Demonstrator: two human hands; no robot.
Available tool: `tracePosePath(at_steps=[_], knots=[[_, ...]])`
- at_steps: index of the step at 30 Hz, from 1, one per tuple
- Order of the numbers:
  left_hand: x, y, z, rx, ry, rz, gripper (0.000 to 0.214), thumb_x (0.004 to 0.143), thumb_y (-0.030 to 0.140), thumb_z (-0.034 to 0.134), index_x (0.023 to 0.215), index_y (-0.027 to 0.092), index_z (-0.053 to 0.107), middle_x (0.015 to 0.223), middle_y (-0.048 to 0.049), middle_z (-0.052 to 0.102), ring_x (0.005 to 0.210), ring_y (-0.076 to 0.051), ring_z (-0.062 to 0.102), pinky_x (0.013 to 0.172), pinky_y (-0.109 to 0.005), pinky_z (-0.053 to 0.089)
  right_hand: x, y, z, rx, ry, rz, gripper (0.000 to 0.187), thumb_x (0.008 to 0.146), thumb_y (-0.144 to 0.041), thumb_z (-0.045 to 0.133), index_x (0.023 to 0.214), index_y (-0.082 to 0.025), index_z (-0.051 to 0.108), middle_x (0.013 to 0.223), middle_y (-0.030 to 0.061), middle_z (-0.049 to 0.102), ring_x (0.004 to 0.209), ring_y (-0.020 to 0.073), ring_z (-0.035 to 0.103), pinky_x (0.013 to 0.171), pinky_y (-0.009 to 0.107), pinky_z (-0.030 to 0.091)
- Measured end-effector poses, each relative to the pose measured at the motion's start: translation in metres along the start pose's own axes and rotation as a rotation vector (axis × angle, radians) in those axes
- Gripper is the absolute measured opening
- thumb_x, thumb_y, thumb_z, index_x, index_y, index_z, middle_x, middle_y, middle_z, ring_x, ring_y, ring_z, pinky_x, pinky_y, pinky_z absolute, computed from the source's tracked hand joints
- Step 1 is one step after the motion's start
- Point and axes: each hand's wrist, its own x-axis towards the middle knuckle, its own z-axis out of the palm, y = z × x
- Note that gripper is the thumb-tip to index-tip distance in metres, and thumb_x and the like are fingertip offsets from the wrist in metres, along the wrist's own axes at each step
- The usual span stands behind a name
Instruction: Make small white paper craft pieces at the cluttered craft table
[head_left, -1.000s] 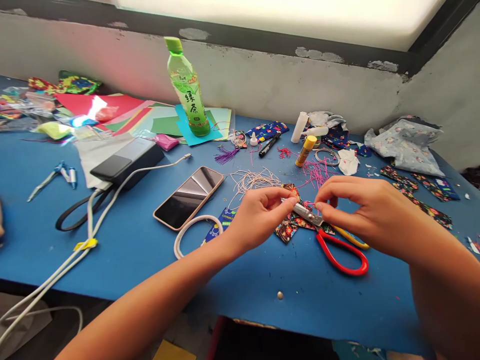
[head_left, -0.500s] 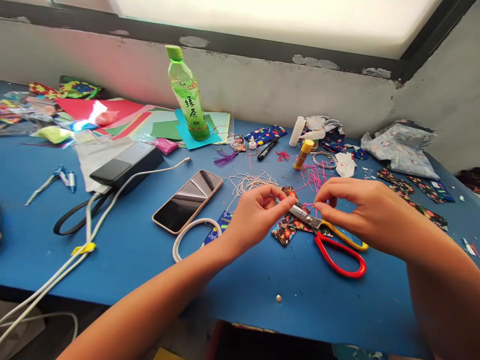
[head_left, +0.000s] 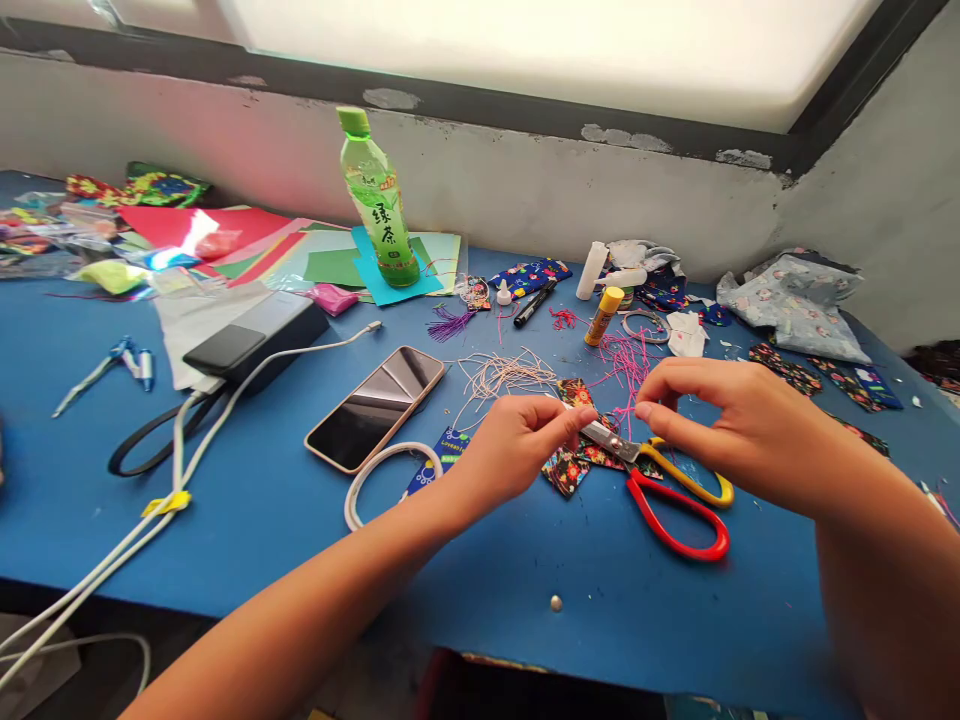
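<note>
My left hand [head_left: 517, 440] hovers over the middle of the table, thumb and forefinger pinched together. What sits between those fingertips is too small to make out. My right hand [head_left: 727, 425] is closed in a pinch to the right, with a thin pink cord [head_left: 627, 412] at its fingertips. Beneath both hands lie scissors [head_left: 619, 445] with one red and one yellow handle, their blade tips hidden by my left hand. Strips of dark floral fabric [head_left: 568, 472] are under the blades. Behind them spread loose pink cords [head_left: 626, 360] and a tangle of beige cord [head_left: 506, 375].
A phone [head_left: 375, 408], a white ring [head_left: 356, 500] and a power bank [head_left: 247, 335] with cables lie left. A green tea bottle [head_left: 382, 215] stands on coloured paper. A glue stick [head_left: 604, 316], a black marker [head_left: 535, 304] and a fabric bundle [head_left: 795, 305] are behind. A small bead [head_left: 556, 603] lies in front.
My left hand has come slightly lower and to the right. My right hand has shifted a little. The camera view has tilted slightly; the scissors stay on the table.
</note>
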Motion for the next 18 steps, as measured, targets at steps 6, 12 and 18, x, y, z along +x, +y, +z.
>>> tracePosePath(at_steps=[6,12,18], knots=[[-0.003,0.008,0.004,-0.071,0.031,-0.021,0.021,0.079,0.034,0.068,0.078,0.013,0.071,0.051,0.005,0.049,0.047,-0.007,0.034,0.045,-0.022,0.024,0.003,0.001,0.003,0.055,0.009,0.018,0.024,0.09,-0.045,0.054,0.084,-0.027,0.068,0.079,-0.0042,0.07,0.07,0.013,0.06,0.062,0.026,0.042],[-0.005,0.004,0.006,-0.08,0.079,0.041,0.027,0.071,0.035,0.077,0.09,0.016,0.078,0.045,0.0064,0.047,0.045,-0.007,0.032,0.045,-0.022,0.024,0.01,-0.011,0.023,0.21,0.028,-0.022,0.018,0.09,-0.033,0.055,0.087,-0.023,0.07,0.08,-0.0029,0.073,0.073,0.0135,0.065,0.064,0.024,0.045],[-0.002,0.001,0.005,-0.197,0.09,-0.018,0.021,0.074,0.034,0.072,0.079,0.014,0.076,0.063,-0.0015,0.065,0.056,-0.011,0.051,0.053,-0.023,0.039,0.012,-0.013,0.032,0.263,0.037,-0.044,0.016,0.09,-0.028,0.055,0.089,-0.023,0.07,0.083,-0.003,0.073,0.074,0.0124,0.064,0.065,0.022,0.046]])
